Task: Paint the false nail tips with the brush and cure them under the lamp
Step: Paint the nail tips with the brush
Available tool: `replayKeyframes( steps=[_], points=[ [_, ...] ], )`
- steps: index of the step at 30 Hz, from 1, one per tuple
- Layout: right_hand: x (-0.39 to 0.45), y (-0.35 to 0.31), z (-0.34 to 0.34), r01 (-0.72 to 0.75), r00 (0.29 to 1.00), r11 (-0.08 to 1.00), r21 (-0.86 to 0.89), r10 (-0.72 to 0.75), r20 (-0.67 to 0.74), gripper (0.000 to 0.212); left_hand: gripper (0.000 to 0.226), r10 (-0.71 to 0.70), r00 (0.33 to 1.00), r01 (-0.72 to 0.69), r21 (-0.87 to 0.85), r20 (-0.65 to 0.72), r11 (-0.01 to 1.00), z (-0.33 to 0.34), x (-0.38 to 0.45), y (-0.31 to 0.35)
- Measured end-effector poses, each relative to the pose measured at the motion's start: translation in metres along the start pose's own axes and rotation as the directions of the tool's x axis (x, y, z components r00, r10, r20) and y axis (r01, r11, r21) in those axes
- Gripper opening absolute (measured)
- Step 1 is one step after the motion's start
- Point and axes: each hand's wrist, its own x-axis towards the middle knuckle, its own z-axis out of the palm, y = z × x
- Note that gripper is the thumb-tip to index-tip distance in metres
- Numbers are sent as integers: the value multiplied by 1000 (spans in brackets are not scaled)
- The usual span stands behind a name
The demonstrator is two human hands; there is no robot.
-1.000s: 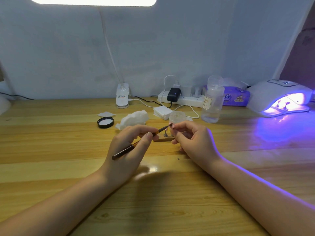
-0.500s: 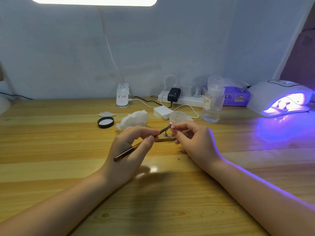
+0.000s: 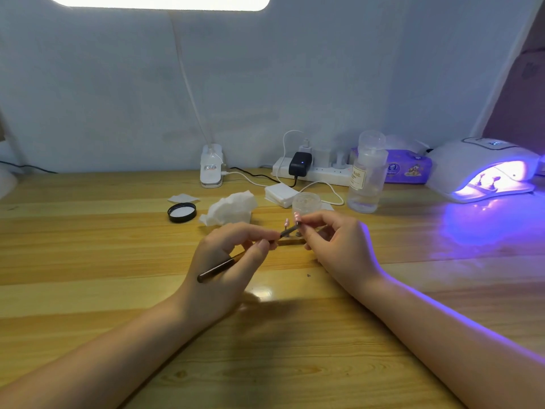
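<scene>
Still, hands (image 3: 230, 261) unmoved, brush (image 3: 236, 259) at nail tip (image 3: 296, 216)

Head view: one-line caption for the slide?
Left hand brushes a nail tip pinched by the right hand; curing lamp glows at right.

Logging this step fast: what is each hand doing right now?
Left hand: gripping the brush.
Right hand: pinching a nail tip on its stand.
</scene>
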Motion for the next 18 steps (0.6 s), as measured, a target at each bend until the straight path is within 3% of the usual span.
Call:
replayKeyframes(
  steps=[7,12,18],
  points=[
    [1,1,1,7,1000,999,-47,-8,-11,15,28,42,998,-40,45,-48,998,1,1,0],
    [-1,-2,1,113,992,981,-160,-121,-44,15,32,133,991,-131,170,0,977,2,2,-3],
    [-1,-4,1,177,979,954,-241,-196,-56,16,30,148,989,-149,180,20,972,3,1,1]
  ],
)
